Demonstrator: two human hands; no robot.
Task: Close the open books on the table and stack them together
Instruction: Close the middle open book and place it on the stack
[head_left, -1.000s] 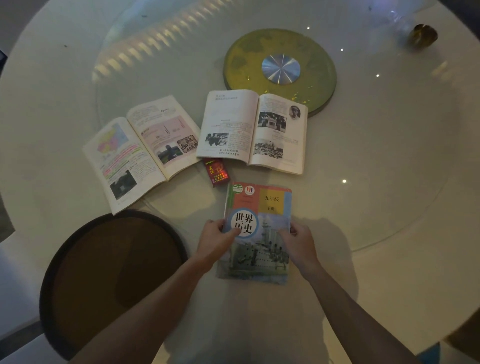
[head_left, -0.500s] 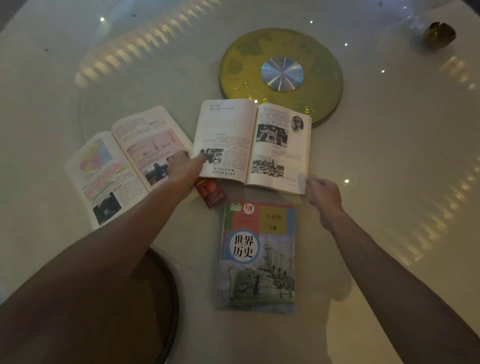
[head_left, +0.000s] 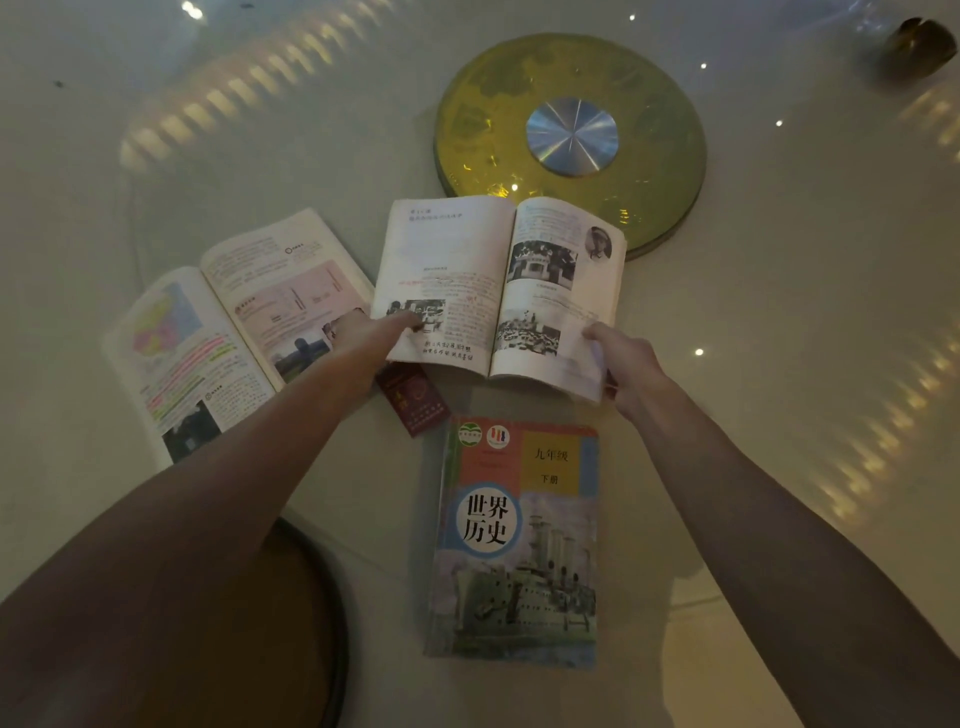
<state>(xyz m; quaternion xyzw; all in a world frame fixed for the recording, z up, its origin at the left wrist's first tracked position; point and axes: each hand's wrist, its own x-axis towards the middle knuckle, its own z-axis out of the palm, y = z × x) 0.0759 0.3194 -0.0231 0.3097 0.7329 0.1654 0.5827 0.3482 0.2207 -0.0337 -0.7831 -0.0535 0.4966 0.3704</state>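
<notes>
A closed textbook (head_left: 519, 545) with a warship on its cover lies flat near me. Beyond it an open book (head_left: 467, 270) with black-and-white photos lies in the middle of the table. My left hand (head_left: 374, 332) rests with its fingers on the lower left page of that book. My right hand (head_left: 623, 358) grips the lower right corner of its right-hand page, which is lifted a little. A second open book (head_left: 223, 332) with coloured maps and highlighted text lies to the left, partly under my left forearm.
A small dark red booklet (head_left: 415, 402) lies between the books. A round yellow turntable disc (head_left: 571, 135) with a silver centre sits behind the middle book. A dark round stool (head_left: 332, 613) is at lower left, a small brown object (head_left: 919, 41) at the far right.
Both hands left the closed warship textbook and reached forward. The left hand settled on the middle open book's left page; the right hand took hold of its right page corner.
</notes>
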